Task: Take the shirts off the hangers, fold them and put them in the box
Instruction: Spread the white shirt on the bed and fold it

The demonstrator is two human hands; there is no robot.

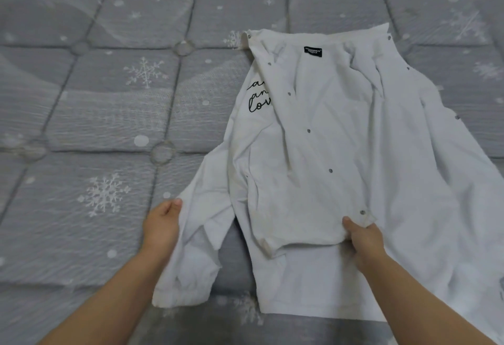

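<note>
White cotton snap-front shirt (327, 153) lies open on the grey snowflake-quilted bed (109, 99), collar toward twelve o'clock, off any hanger. At seven o'clock the left hand (163, 224) pinches the sleeve edge; at five o'clock the right hand (362, 238) pinches the front panel's lower corner. If either pinch slips mid-fold, I judge the limp cloth would bunch unevenly. Black script at ten o'clock reads partly "lov"; the black neck label (313, 51) is too small to read.
</note>
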